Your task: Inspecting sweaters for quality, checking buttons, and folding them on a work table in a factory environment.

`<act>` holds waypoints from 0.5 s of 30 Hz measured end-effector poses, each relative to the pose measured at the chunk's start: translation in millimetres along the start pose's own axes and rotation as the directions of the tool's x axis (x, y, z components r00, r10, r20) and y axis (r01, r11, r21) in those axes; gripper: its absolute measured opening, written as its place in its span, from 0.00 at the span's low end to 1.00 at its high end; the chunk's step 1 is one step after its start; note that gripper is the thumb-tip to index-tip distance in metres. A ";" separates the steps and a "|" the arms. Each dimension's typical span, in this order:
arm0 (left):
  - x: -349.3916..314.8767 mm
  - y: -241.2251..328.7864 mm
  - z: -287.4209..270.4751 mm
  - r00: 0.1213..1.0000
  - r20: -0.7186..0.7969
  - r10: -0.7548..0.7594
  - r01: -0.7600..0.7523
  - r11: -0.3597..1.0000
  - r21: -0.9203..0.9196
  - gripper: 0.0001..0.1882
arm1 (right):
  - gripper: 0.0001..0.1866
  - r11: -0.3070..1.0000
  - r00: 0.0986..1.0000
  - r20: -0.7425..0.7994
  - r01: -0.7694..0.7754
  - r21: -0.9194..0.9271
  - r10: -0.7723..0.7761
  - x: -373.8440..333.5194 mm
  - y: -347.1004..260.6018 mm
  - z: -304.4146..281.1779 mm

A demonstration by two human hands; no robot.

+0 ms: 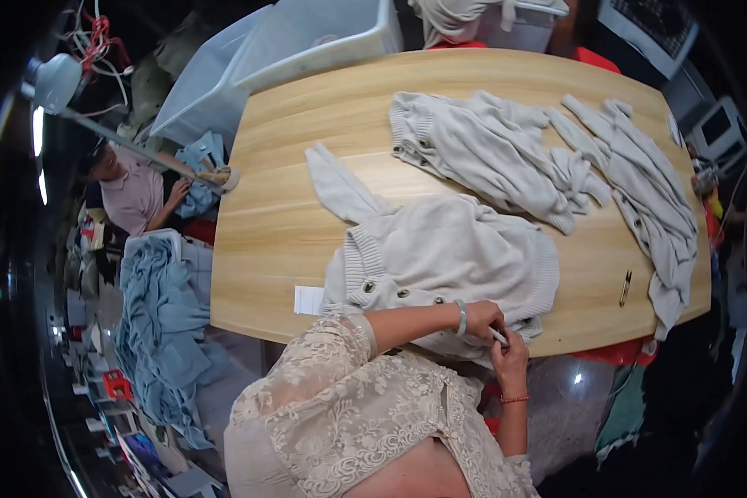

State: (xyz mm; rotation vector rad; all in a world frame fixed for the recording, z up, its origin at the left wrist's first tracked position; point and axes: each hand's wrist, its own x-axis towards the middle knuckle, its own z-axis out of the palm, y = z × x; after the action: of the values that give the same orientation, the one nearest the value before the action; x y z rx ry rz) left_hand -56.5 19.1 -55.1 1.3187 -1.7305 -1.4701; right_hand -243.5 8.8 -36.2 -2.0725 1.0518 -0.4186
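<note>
A pale grey knitted cardigan is laid sideways on the counter, close along its near edge, with the body bunched in soft folds. A broad ribbed band is turned toward the counter's left side, and more ribbing is seen toward its right. Dark buttons are spaced along the part facing the near edge. One sleeve is stretched toward the far left. At the near edge, a small pale piece is pinched; whether it belongs to the cardigan cannot be told.
</note>
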 end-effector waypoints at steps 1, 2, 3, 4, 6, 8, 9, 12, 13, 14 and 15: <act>-1.6 -0.4 5.3 0.997 -0.081 -0.017 0.026 0.994 0.103 0.16 | 0.14 1.000 0.999 0.039 -0.006 0.026 0.005 2.6 -4.9 -4.0; -3.8 -2.4 9.9 0.987 -0.160 -0.028 0.061 0.978 0.200 0.14 | 0.14 0.999 0.997 0.072 0.026 0.020 -0.027 5.1 -10.9 -8.1; -4.8 1.6 12.3 0.978 -0.207 -0.038 0.081 0.976 0.200 0.12 | 0.14 0.999 0.996 0.081 0.041 0.015 -0.043 7.2 -9.3 -10.8; -5.2 1.3 12.6 0.975 -0.221 -0.037 0.082 0.977 0.196 0.12 | 0.15 0.998 0.991 0.126 0.040 0.038 -0.045 7.7 -5.5 -14.5; -4.6 4.9 18.7 0.964 -0.259 -0.057 0.107 0.977 0.184 0.12 | 0.15 0.997 0.984 0.171 0.038 0.065 -0.049 6.7 0.7 -20.8; -4.4 2.7 16.4 0.968 -0.245 -0.053 0.089 0.986 0.139 0.11 | 0.14 0.997 0.985 0.156 0.070 0.042 -0.076 6.8 5.5 -21.3; -5.1 2.9 14.8 0.963 -0.271 -0.014 0.048 0.992 0.119 0.10 | 0.14 0.997 0.986 0.146 0.076 0.022 -0.078 7.2 9.7 -19.7; -6.9 -7.0 5.6 0.966 -0.260 -0.002 0.023 0.997 0.079 0.11 | 0.13 0.998 0.989 0.140 0.050 0.028 -0.053 16.9 1.3 -20.6; -7.9 -8.6 3.1 0.966 -0.256 -0.043 0.049 0.999 0.017 0.11 | 0.12 0.994 0.989 0.104 0.096 0.058 -0.102 17.9 5.6 -17.4; -9.9 -4.2 -5.3 0.974 -0.216 -0.063 0.062 0.998 -0.009 0.11 | 0.11 0.979 0.992 0.066 0.089 0.185 -0.103 21.5 -1.9 -17.8; -11.8 -10.6 -6.3 0.979 -0.197 -0.046 0.043 0.999 -0.018 0.11 | 0.09 0.975 0.986 0.074 0.137 0.175 -0.152 24.2 -3.7 -17.5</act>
State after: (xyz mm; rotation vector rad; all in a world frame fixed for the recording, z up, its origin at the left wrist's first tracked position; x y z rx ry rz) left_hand -42.8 27.5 -60.9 1.4521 -1.5704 -1.3225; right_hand -237.0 -17.5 -23.1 -2.0020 0.7887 -0.4702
